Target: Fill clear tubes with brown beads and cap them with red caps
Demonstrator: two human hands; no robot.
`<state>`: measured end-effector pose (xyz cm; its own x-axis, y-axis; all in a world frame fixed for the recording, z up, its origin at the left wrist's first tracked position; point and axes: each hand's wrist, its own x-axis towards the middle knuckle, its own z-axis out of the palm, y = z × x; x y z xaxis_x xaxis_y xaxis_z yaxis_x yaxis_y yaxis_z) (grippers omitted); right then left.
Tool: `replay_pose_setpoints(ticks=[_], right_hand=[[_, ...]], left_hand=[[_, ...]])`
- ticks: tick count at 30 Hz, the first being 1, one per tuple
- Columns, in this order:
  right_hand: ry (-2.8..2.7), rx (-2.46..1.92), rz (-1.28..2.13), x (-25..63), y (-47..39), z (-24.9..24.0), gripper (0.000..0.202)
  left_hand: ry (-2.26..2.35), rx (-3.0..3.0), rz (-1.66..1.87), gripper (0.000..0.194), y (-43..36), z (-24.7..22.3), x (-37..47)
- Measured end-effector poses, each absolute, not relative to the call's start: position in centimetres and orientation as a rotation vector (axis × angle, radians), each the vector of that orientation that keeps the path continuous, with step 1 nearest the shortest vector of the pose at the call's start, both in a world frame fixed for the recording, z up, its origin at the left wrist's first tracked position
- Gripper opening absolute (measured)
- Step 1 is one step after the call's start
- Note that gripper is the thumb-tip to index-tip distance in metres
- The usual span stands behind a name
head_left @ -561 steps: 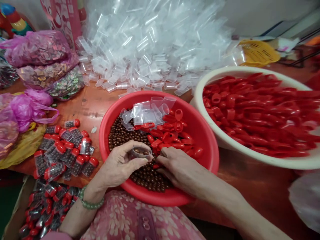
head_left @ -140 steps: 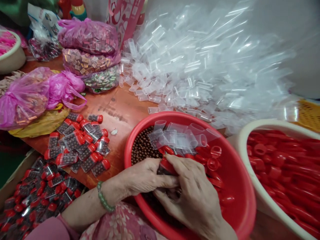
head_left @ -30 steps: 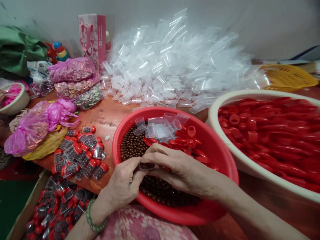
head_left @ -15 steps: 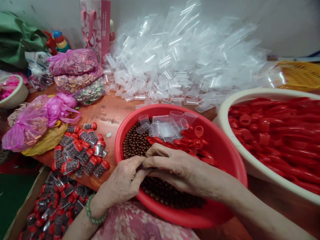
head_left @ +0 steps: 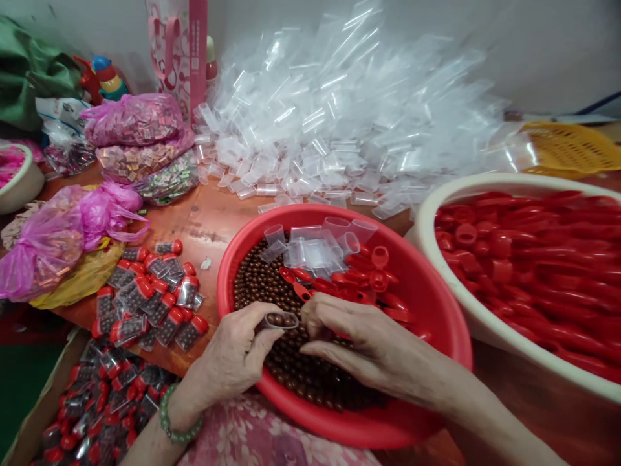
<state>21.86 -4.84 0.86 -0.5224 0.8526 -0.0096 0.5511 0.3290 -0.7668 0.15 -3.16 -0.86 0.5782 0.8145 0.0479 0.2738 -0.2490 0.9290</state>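
My left hand (head_left: 237, 343), with a green bead bracelet on its wrist, pinches a clear plastic tube (head_left: 281, 320). Its oval mouth faces me, and brown beads show inside. To its right, my right hand (head_left: 349, 330) hovers over the red basin (head_left: 456, 323), fingers curled and thumb apart from them. A bit of red shows by its palm; whether the hand touches it is unclear. The basin bears loose brown beads (head_left: 262, 278), several empty clear tubes (head_left: 315, 249) and red caps (head_left: 376, 278). Part of the beads is hidden under my hands.
Bead-filled tubes with red caps (head_left: 150, 291) lie left on the table, with more in a box (head_left: 101, 401) below. A white tub (head_left: 424, 226) of red parts stands right. Behind is a heap of clear tubes (head_left: 339, 116). Pink bags (head_left: 136, 123) sit back left.
My hands, together half a second ago, have parted. The right has drawn off to the right, uncovering the mouth of the bead-filled tube in my left. The whole view has shifted slightly.
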Motion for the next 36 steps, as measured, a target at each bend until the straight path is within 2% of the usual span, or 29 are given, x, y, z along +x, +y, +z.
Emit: replay_pose_setpoints(ticks=[3,7,12,15,22,25,29,34,36], right_hand=[[-2.201,-1.441,0.959,23.7,-5.4,0.1,0.012],[-2.246,-1.680,0.677,24.8,-5.3,-1.2,0.009],[-2.488,-1.876,0.343,22.4,-3.6,-1.9,0.004],[-2.543,-1.981,0.294,20.8,-2.4,-2.3,0.007],[-2.437,-1.987,0.361,21.3,-2.1,-2.8,0.010],[-2.098,-1.808,0.613,21.9,-3.2,-2.1,0.016],[-1.616,-1.543,0.914,21.6,-4.6,-1.1,0.022],[-1.765,-1.424,0.947,20.9,-5.6,-0.7,0.013],[-1.796,-1.418,0.956,20.9,-5.8,-0.7,0.017]], left_hand=[[0.921,1.673,0.708,0.016,-3.4,-0.1,-0.3],[0.844,1.640,0.743,0.014,-3.9,1.3,-1.2],[0.806,1.691,0.753,0.014,-3.8,1.2,-1.3],[0.822,1.691,0.733,0.014,-3.3,0.5,-0.9],[0.885,1.491,0.705,0.014,-2.9,-0.4,0.0],[0.964,1.314,0.710,0.015,-3.0,-0.7,0.6],[1.025,1.230,0.894,0.015,-3.0,-1.0,1.6],[1.032,1.310,0.995,0.014,-3.4,-0.9,2.1],[0.996,1.370,1.001,0.015,-3.8,-0.8,2.1]])
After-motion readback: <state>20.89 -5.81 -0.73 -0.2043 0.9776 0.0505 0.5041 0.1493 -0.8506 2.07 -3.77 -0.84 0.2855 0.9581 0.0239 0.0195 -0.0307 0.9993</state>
